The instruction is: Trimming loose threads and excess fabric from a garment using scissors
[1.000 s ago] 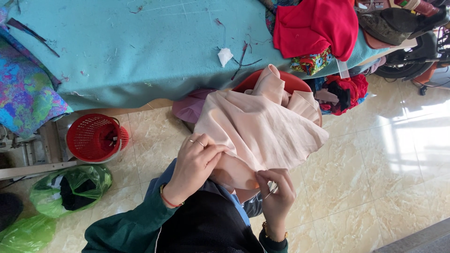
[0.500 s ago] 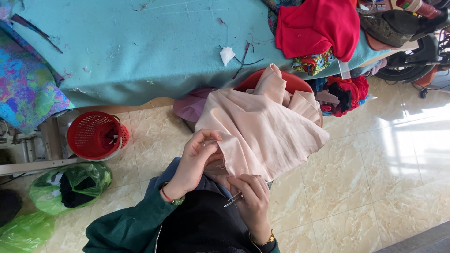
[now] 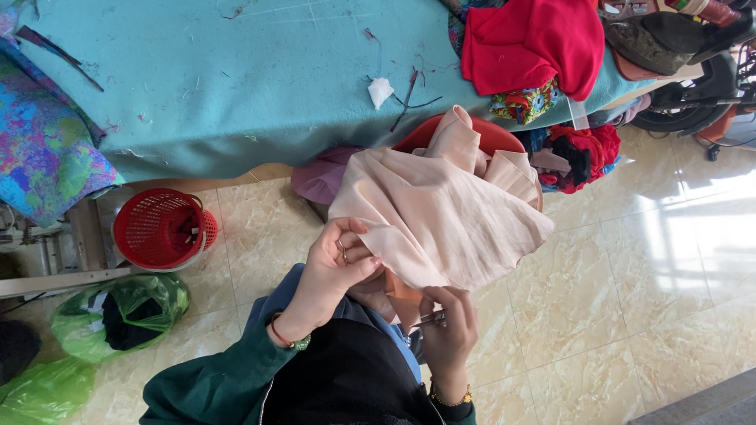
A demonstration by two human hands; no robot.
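Snips [image 3: 429,320] (right hand [image 3: 449,330] gripping) lower than before, left hand [image 3: 335,271] pinching peach cloth [image 3: 441,220].

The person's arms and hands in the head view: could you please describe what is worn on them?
Both arms wear dark green long sleeves. The left hand has a ring on one finger and, at the wrist, a thin red band with a green beaded bracelet. The right hand has a gold-coloured bracelet at the wrist. No gloves.
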